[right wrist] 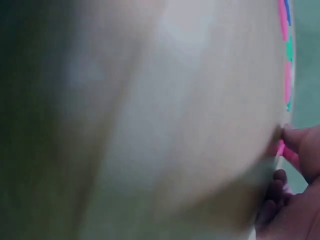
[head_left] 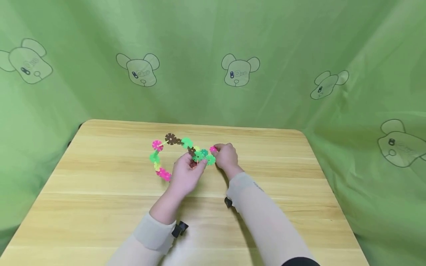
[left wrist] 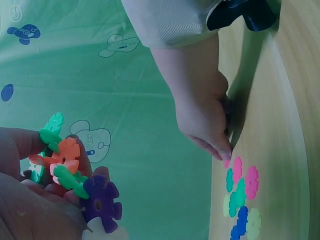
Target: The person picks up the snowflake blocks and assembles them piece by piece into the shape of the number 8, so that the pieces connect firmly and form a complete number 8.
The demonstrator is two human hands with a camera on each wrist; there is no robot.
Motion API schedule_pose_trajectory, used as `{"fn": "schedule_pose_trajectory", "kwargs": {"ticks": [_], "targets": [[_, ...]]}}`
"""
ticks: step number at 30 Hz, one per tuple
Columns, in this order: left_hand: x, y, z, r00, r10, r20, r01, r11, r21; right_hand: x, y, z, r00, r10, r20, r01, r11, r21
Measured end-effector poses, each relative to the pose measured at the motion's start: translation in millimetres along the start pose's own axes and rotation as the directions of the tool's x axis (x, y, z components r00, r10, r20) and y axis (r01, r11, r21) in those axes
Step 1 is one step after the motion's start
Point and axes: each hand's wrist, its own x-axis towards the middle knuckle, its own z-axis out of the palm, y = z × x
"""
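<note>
Gripping chain (head_left: 186, 143) with left hand (head_left: 186, 173), pinching pink disc (head_left: 213, 149) at its two o'clock with right hand (head_left: 227, 157); possibly risking unlinking chain by squeezing hard.

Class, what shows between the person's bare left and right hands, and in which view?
In the head view, green notched plastic discs show between the left hand and the right hand, which pinches a pink notched plastic disc.

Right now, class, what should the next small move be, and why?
Probably lift the pink snowflake disc toward the linked snowflake-disc chain: the right hand appears to pinch that disc low at the table, apart from the chain that the left hand holds.
</note>
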Motion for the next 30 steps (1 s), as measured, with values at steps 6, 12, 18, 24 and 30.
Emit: {"fn": "schedule_pose_trajectory", "kwargs": {"ticks": [6, 12, 18, 24, 30], "targets": [[-0.6, -0.5, 0.5, 1.000, -0.004, 0.003, 0.004, 1.000, 0.005, -4.3, 6, -13, 0.999, -0.016, 0.052, 0.010, 0.993, 0.119], [-1.0, 1.0, 0.4, 1.000, -0.017, 0.008, 0.017, 1.000, -0.004, -19.6, 22, -22, 0.997, -0.078, 0.028, 0.069, 0.967, 0.247], [0.0, 2.6, 0.9, 0.999, -0.034, 0.014, 0.034, 0.999, -0.018, -53.2, 26, -43, 0.983, -0.182, -0.028, 0.173, 0.860, 0.480], [0.1, 3.6, 2.6, 0.998, -0.064, 0.012, 0.064, 0.998, -0.005, -89.4, 12, -75, 0.943, -0.297, -0.147, 0.325, 0.739, 0.590], [0.2, 4.0, 4.7, 0.998, -0.062, 0.016, 0.062, 0.998, -0.013, -111.9, -2, -90, 0.890, -0.376, -0.257, 0.450, 0.643, 0.619]]}}
